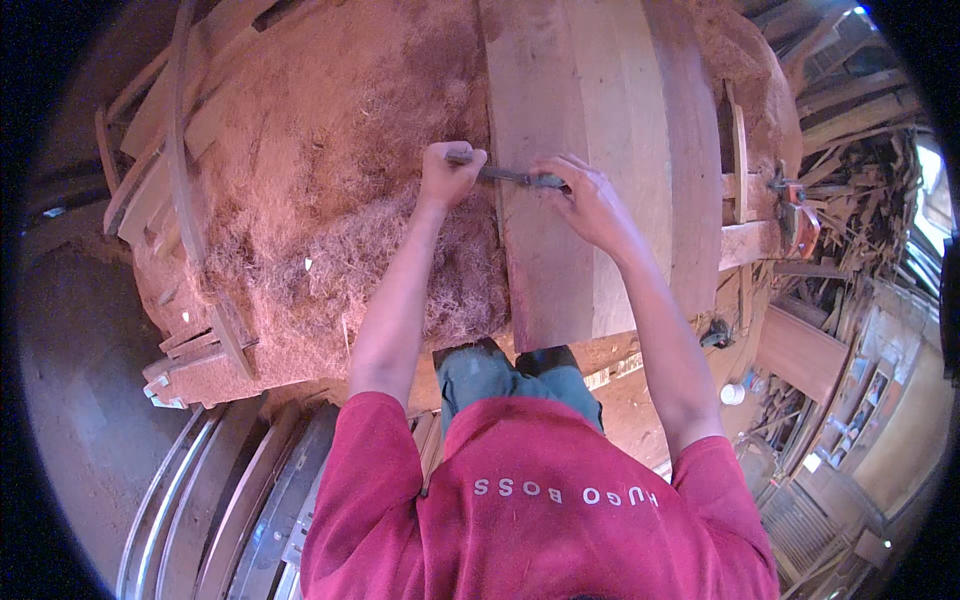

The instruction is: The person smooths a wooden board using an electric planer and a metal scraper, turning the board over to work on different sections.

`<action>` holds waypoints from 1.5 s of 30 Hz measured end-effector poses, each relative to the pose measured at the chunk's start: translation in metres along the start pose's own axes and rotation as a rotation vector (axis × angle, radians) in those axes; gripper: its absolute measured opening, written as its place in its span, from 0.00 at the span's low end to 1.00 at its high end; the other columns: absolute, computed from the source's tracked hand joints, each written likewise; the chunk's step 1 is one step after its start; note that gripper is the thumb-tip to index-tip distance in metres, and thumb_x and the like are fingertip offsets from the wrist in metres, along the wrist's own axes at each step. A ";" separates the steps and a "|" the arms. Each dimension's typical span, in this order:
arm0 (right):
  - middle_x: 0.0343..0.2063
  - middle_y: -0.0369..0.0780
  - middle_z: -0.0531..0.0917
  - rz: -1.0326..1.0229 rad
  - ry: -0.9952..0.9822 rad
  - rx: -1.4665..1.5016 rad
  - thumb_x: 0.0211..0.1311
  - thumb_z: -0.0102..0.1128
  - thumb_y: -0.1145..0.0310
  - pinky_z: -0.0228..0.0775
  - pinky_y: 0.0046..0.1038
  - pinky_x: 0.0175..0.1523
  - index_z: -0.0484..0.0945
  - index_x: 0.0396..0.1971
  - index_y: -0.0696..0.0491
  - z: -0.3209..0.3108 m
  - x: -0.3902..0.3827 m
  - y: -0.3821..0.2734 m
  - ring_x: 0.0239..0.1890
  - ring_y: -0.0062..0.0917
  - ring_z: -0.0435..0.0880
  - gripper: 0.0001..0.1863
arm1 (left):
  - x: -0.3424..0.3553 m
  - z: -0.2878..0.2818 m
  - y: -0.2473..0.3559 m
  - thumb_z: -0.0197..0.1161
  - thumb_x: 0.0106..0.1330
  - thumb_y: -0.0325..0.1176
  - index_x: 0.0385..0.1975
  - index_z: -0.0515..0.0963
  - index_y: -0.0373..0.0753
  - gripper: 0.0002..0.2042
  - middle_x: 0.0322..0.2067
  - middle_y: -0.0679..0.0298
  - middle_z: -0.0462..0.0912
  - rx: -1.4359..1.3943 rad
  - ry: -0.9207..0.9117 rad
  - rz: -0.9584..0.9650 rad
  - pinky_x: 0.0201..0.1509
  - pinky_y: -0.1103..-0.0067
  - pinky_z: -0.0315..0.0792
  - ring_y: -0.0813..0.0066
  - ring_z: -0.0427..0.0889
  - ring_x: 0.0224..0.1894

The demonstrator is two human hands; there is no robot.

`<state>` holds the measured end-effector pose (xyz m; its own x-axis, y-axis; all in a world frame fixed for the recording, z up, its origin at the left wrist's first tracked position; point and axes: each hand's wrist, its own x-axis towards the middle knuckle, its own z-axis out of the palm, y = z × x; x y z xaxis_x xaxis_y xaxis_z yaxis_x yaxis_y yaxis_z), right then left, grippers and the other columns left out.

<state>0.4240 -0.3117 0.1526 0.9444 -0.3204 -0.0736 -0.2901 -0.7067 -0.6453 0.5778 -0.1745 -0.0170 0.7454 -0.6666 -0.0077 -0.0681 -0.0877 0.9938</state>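
**Two hands on a metal tool at the edge of a broad plank**

A wide plank (585, 170) of pale, reddish wood runs away from the person, its face flat and smooth with straight grain — this is the landmark. Across its near-left edge lies a slim, dull grey metal tool (510, 177), held level. The left hand (450, 172) is closed in a fist around the tool's left end, just off the plank's left edge. The right hand (590, 200) rests on the plank itself, fingers curled down over the tool's right end and pressing on it.

Left of the plank spreads a thick heap of wood shavings (330, 220) — fine, curly, fibrous, reddish-brown — crowding right up against the plank's edge and under the left wrist. Further left, thin curved wooden strips (185, 170) arc over the heap. Right of the plank, an orange-handled clamp (795, 215) stands by a short wooden crosspiece (748, 243), with a jumble of scrap timber (860, 190) beyond.
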 end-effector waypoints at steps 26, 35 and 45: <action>0.44 0.46 0.81 0.006 0.071 0.055 0.61 0.61 0.72 0.73 0.41 0.49 0.77 0.45 0.54 0.018 0.007 0.010 0.46 0.46 0.81 0.13 | 0.004 0.010 -0.013 0.63 0.59 0.28 0.09 0.64 0.38 0.19 0.13 0.78 0.59 -0.055 0.200 -0.062 0.21 0.79 0.52 0.89 0.59 0.19; 0.25 0.41 0.79 0.028 0.021 0.348 0.53 0.62 0.75 0.67 0.30 0.33 0.79 0.31 0.58 0.042 0.025 0.021 0.27 0.26 0.78 0.05 | -0.011 0.001 -0.008 0.63 0.60 0.28 0.09 0.64 0.38 0.19 0.13 0.79 0.59 -0.022 0.171 -0.062 0.21 0.79 0.52 0.89 0.58 0.19; 0.11 0.42 0.77 0.166 0.237 0.525 0.54 0.69 0.62 0.64 0.28 0.24 0.80 0.17 0.60 0.073 0.052 0.004 0.17 0.15 0.72 0.17 | -0.015 -0.030 -0.003 0.63 0.60 0.27 0.10 0.65 0.36 0.18 0.14 0.78 0.62 -0.015 0.264 -0.030 0.22 0.79 0.55 0.89 0.60 0.20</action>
<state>0.4833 -0.2852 0.0910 0.8154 -0.5743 -0.0727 -0.2581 -0.2482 -0.9337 0.5867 -0.1426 -0.0170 0.8942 -0.4476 -0.0102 -0.0348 -0.0922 0.9951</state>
